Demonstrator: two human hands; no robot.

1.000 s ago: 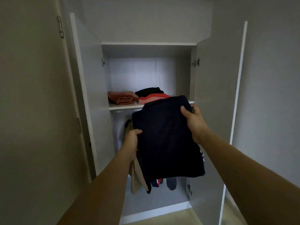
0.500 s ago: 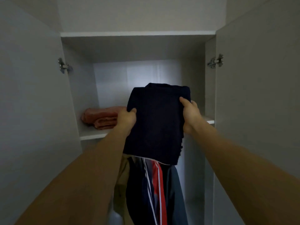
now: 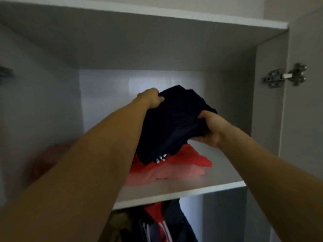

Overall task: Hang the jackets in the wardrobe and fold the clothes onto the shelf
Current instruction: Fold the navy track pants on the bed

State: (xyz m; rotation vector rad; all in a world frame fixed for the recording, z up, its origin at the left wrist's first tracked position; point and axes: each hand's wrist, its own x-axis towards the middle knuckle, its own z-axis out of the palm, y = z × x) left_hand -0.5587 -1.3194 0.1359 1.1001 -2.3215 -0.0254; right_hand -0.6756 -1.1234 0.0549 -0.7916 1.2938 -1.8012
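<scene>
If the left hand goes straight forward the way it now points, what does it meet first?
Probably the white back wall of the wardrobe. The left hand, gripping the navy garment, points into the shelf space, and nothing shows between; depth is unclear.

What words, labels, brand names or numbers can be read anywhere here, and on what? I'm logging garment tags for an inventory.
None can be read.
Folded navy garment, held by the left hand and right hand: faint marks on the fabric, too dark and blurred to read; white marks at its lower edge form no legible letters.
Red folded clothes on the shelf: no text visible.
Door hinge: no legible marking.
</scene>
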